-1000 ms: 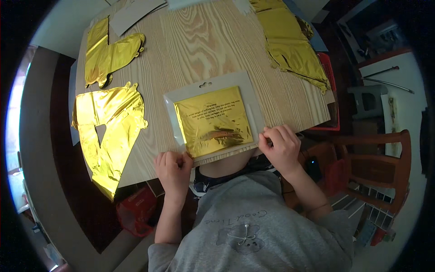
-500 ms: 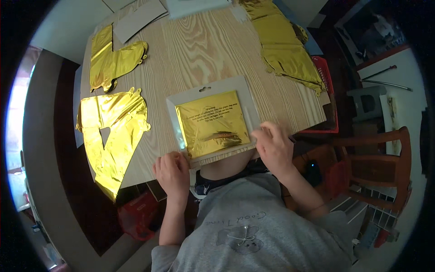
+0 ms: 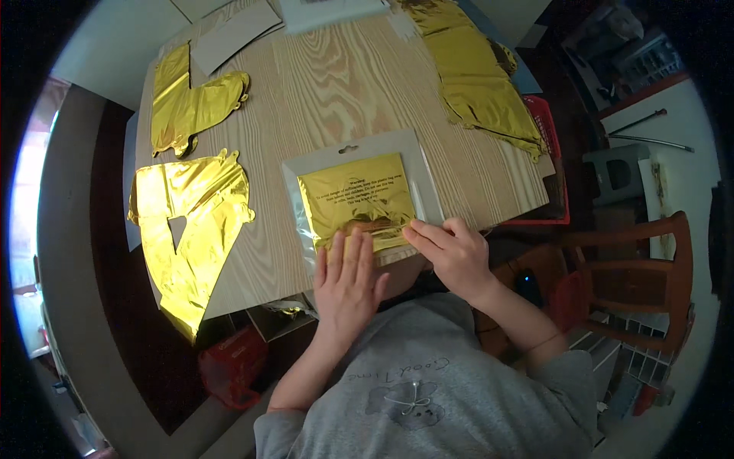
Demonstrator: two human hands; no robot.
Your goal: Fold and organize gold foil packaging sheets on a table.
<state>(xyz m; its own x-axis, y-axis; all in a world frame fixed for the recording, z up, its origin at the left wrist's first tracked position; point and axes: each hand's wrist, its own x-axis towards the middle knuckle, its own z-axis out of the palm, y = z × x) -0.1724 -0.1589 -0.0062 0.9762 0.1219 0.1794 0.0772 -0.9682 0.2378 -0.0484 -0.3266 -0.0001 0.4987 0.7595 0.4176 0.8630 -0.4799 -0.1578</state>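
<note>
A clear plastic package with a pale hanging top lies at the table's near edge. Inside is a folded gold foil balloon, dark print over it. My left hand rests palm down on the package's near part, fingers extended and slightly apart. At the near right part of the package, my right hand has its fingertips drawn together on the film by the gold foil. Its other fingers are bent, and what lies under the tips is hidden. My left palm covers part of the near edge.
Flat gold foil balloons lie at the near left, far left and far right of the wooden table. Pale cards sit at the far edge. A red basket and wooden chair stand right.
My left hand has left the near left corner and flattened onto the package's near part. My right hand has slid left from the right edge onto the film. The package has barely shifted.
</note>
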